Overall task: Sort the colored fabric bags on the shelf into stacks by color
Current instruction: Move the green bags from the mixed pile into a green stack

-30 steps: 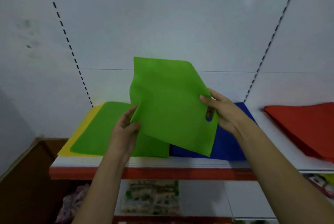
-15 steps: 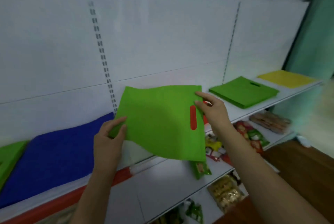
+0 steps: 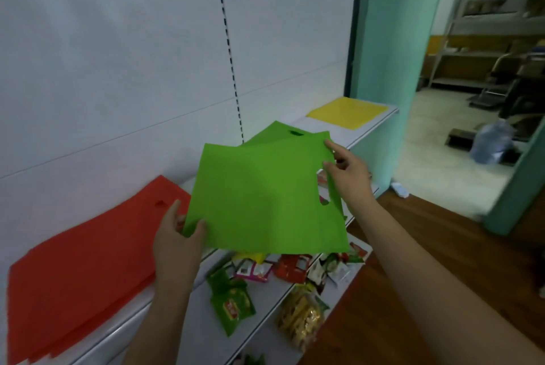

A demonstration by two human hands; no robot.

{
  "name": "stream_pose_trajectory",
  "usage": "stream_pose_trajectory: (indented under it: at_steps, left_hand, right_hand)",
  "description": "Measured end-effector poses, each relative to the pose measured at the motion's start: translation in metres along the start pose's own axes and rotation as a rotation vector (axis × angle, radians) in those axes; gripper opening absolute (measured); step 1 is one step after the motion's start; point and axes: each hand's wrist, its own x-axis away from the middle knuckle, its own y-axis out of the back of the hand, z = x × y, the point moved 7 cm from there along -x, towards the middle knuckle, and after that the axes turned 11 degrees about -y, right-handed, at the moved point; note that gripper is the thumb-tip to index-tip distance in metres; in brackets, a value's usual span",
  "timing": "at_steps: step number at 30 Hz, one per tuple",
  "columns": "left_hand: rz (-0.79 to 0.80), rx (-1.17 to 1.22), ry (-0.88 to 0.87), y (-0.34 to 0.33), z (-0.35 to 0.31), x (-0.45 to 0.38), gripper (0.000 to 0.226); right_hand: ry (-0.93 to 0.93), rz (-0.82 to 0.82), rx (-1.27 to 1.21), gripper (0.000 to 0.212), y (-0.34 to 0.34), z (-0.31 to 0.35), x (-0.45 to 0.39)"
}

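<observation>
Since a moment ago you have swung right along the shelf [image 3: 371, 125]: the blue pile has gone from sight, and the flat green fabric bag [image 3: 265, 196] you carry now hangs just short of the green stack [image 3: 280, 133]. From the head camera, your left hand [image 3: 177, 243] pinches the bag's near corner, thumb on top. Your right hand [image 3: 348, 176] grips the handle edge, forefinger stretched along the top. The red stack [image 3: 88, 255] lies left, the yellow bag [image 3: 348, 112] beyond. Lay it flat, handle hole over handle hole, edges squared, before you let go.
</observation>
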Motion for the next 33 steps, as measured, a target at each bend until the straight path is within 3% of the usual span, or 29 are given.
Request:
stream_pose_trajectory:
  at_steps: [6,12,21,25,30,33]
  left_hand:
    - [0.032,-0.016,0.050,-0.105,0.026,-0.068,0.029]
    - [0.062,-0.190,0.158,-0.158,0.038,-0.127,0.016]
    - [0.353,-0.432,0.427,-0.193,0.069,-0.139,0.026]
    - [0.340,-0.493,0.437,-0.208,0.063,-0.143,0.027]
    - [0.279,-0.543,0.453,-0.224,0.056,-0.144,0.039]
    - [0.274,-0.606,0.498,-0.234,0.052,-0.143,0.044]
  right_hand:
    - [0.067,-0.016,0.075,0.052,-0.006,-0.022,-0.123]
    - [0.099,0.069,0.239,0.048,-0.062,-0.026,-0.248]
    - [0.109,0.269,0.410,0.046,-0.156,-0.048,-0.337]
    - [0.134,0.310,0.541,0.036,-0.174,-0.053,-0.355]
    - [0.062,0.424,0.636,0.045,-0.191,-0.067,-0.371]
    - [0.010,0.499,0.633,0.041,-0.199,-0.068,-0.372]
